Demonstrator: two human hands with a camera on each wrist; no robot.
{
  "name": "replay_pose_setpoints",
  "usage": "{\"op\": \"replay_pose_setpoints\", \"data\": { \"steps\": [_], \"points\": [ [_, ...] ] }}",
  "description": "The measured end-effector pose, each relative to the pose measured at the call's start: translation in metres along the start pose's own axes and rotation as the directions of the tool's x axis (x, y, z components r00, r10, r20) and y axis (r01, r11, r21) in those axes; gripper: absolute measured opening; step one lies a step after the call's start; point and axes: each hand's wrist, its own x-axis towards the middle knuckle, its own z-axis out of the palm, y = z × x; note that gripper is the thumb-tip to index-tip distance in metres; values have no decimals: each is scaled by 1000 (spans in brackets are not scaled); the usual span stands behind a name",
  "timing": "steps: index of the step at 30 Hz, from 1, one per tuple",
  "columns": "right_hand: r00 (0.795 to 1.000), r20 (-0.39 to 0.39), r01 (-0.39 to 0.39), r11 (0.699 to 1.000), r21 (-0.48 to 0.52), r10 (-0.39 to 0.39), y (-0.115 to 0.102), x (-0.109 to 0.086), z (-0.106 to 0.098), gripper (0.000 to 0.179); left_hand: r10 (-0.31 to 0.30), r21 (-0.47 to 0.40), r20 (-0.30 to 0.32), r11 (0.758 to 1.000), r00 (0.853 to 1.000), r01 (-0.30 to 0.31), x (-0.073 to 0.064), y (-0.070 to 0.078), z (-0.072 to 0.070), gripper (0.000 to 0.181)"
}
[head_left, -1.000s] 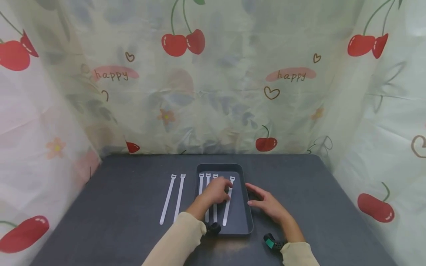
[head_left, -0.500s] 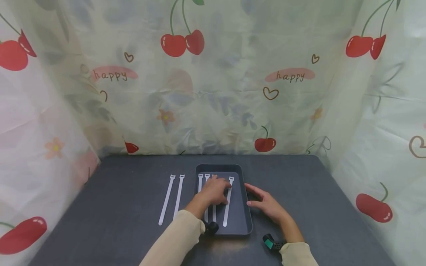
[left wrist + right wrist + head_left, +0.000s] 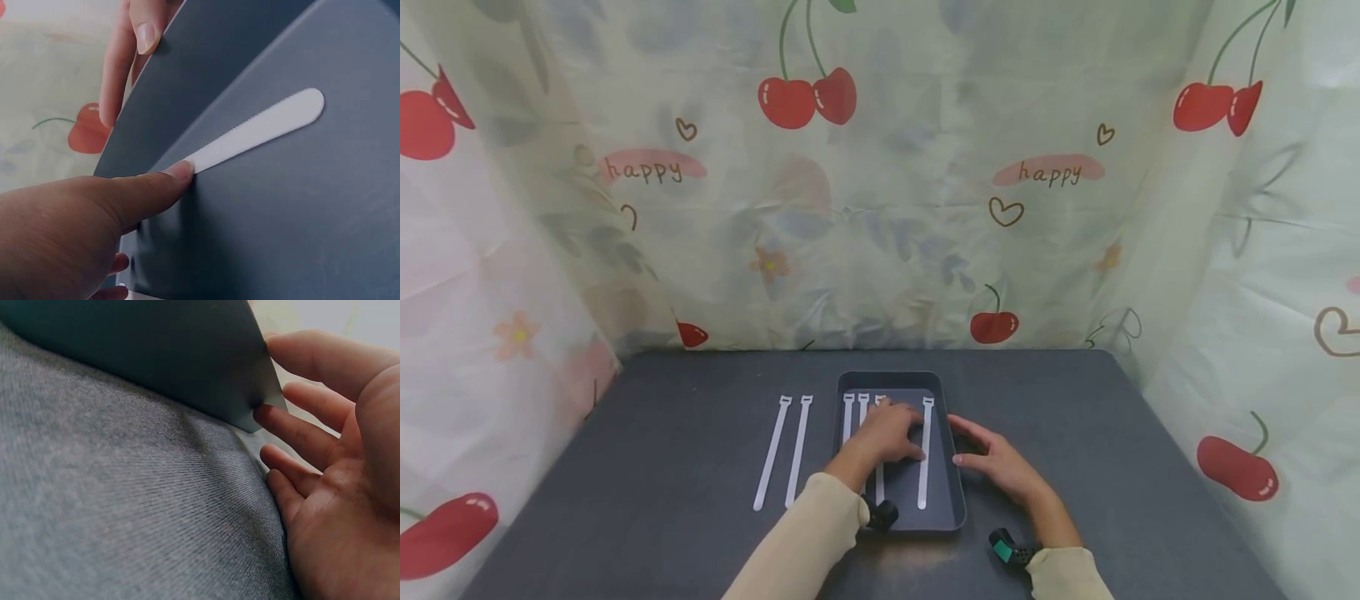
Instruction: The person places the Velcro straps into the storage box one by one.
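A dark grey tray stands on the table with white cable straps in it. One strap lies nearly straight along its right part. My left hand reaches over the tray, its thumb touching this strap's left edge, fingertips apart from the thumb. In the left wrist view the thumb tip meets the white strap; the other fingers are mostly hidden. Further straps lie at the tray's left, partly covered by that hand. My right hand rests its spread fingertips against the tray's right wall, seen closely in the right wrist view.
Two more white straps lie side by side on the dark table, left of the tray. A cherry-print curtain hangs behind and at both sides. Each wrist wears a dark band.
The strap beneath my left hand has shifted slightly right and turned from slanted to nearly straight. My left thumb has come against it. The right hand stays at the tray wall.
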Motion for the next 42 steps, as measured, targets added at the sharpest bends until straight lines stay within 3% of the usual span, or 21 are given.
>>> {"op": "replay_pose_setpoints", "data": {
  "steps": [4,15,25,31,37,42],
  "points": [
    [1000,3,-6,1000,1,6,0,0,0,65,-16,25,-2,1000,1000,16,2,5,2,53],
    [1000,4,4,1000,1,-4,-2,0,0,65,-57,-25,23,998,998,57,1,17,1,51],
    [1000,8,-2,1000,-2,2,-3,-2,0,66,-38,-28,53,999,998,40,-1,13,1,55],
    [1000,0,-17,1000,-2,17,-3,-2,1,66,-25,-29,48,999,999,27,-5,9,-5,57],
    [1000,1,-15,1000,4,15,-3,-2,1,66,15,-57,14,998,1000,-14,-14,6,-15,55],
    [1000,-4,-16,1000,-3,16,-1,-1,2,65,69,-126,-67,989,995,-77,-26,0,-23,48]
  ]
}}
